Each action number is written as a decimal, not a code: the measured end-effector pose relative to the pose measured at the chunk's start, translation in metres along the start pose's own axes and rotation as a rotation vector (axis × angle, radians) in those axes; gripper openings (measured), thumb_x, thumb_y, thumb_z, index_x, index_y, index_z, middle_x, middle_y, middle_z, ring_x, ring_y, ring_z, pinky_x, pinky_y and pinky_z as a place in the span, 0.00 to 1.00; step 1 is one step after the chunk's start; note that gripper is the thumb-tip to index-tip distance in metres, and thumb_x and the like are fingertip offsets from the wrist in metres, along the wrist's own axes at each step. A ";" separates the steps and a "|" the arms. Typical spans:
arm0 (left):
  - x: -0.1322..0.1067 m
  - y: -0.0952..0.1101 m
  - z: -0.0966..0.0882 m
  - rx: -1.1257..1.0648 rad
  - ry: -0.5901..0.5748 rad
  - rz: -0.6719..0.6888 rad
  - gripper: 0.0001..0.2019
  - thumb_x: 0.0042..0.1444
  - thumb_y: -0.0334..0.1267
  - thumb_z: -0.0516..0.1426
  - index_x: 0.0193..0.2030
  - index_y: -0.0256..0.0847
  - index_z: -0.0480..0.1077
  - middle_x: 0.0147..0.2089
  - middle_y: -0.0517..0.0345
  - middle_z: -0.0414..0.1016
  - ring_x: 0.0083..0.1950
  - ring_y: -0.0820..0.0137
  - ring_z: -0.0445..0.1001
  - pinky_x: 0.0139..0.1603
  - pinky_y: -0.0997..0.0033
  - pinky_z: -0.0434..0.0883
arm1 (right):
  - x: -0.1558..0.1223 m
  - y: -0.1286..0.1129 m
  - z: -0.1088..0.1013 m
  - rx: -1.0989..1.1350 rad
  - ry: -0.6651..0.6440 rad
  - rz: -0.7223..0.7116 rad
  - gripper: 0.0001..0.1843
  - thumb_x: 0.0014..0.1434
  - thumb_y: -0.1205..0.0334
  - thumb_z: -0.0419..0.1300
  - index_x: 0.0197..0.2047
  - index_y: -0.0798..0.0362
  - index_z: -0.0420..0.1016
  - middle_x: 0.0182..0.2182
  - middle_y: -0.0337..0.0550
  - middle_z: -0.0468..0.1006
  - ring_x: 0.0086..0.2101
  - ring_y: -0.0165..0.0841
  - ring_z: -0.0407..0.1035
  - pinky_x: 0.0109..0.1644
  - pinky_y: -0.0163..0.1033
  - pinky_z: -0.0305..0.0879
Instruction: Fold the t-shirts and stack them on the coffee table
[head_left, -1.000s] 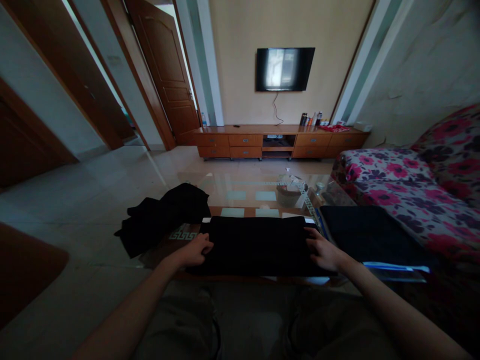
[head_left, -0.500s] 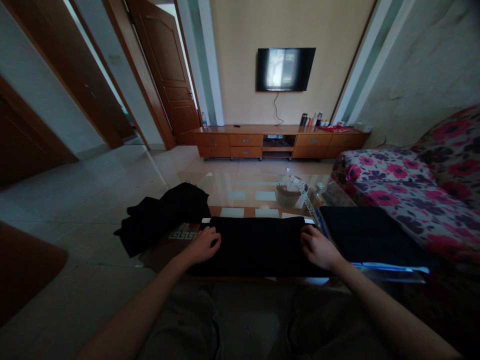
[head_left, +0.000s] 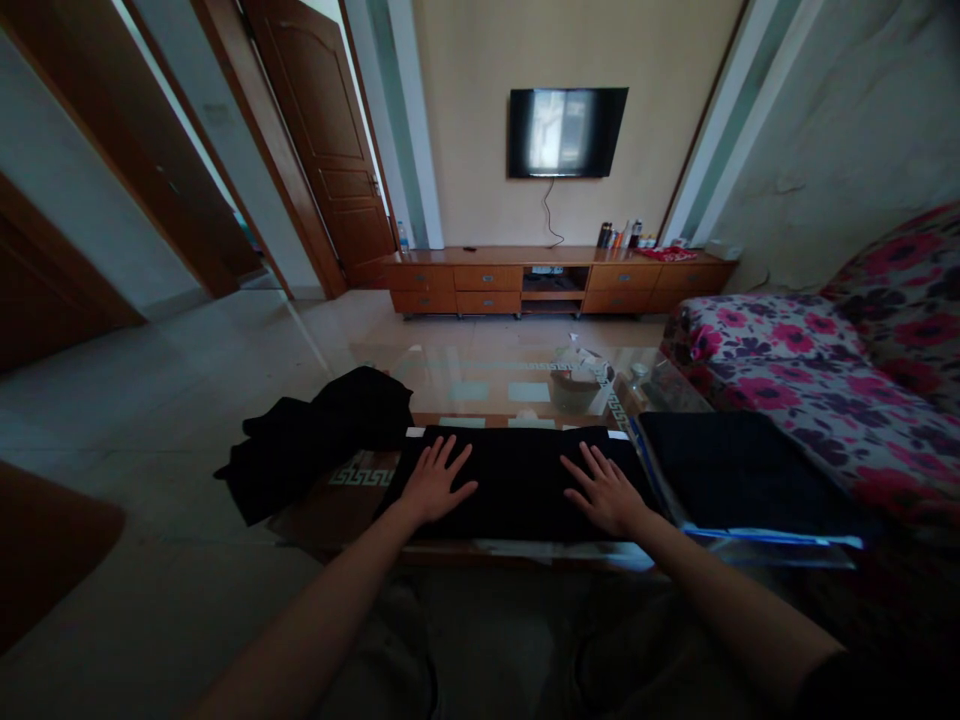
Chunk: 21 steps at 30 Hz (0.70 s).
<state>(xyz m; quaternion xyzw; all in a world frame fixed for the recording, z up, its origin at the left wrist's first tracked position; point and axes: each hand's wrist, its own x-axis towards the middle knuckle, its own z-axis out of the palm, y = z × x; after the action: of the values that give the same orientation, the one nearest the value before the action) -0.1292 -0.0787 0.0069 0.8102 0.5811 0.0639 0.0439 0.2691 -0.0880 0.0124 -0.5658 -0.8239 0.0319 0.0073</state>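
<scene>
A folded black garment [head_left: 517, 490] lies flat across the glass-topped table [head_left: 420, 385] in front of me; its exact kind I cannot tell. Small white patches show at its far left and far right corners. My left hand [head_left: 435, 485] rests on the left part of the cloth, fingers spread. On the right part lies my right hand [head_left: 609, 492], also flat with its fingers apart. To the left is a crumpled black cloth [head_left: 315, 430]. A folded dark cloth [head_left: 739, 470] with a clear, blue-edged plastic bag [head_left: 780, 538] under it sits at the right.
A bowl-like container [head_left: 576, 390] and a small glass jar [head_left: 637, 375] are toward the table's far right. Beyond stands a low wooden cabinet [head_left: 487, 280] below a wall television [head_left: 568, 133]. A flowered sofa [head_left: 802, 370] borders the right side.
Both hands have moved inward from the garment's side edges. Their curled fingers have opened and now lie spread flat on the cloth.
</scene>
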 end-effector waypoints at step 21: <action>0.027 0.021 -0.016 -0.027 0.152 -0.020 0.20 0.67 0.46 0.49 0.61 0.42 0.67 0.65 0.44 0.66 0.66 0.55 0.64 0.66 0.53 0.61 | 0.031 -0.014 -0.021 0.090 0.119 0.037 0.32 0.69 0.46 0.49 0.72 0.47 0.56 0.71 0.55 0.54 0.67 0.52 0.51 0.66 0.60 0.52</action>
<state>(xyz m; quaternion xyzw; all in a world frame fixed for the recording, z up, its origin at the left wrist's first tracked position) -0.1038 -0.0600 0.0271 0.7964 0.5899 0.1326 0.0110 0.2457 -0.0633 0.0336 -0.5809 -0.8091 0.0354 0.0812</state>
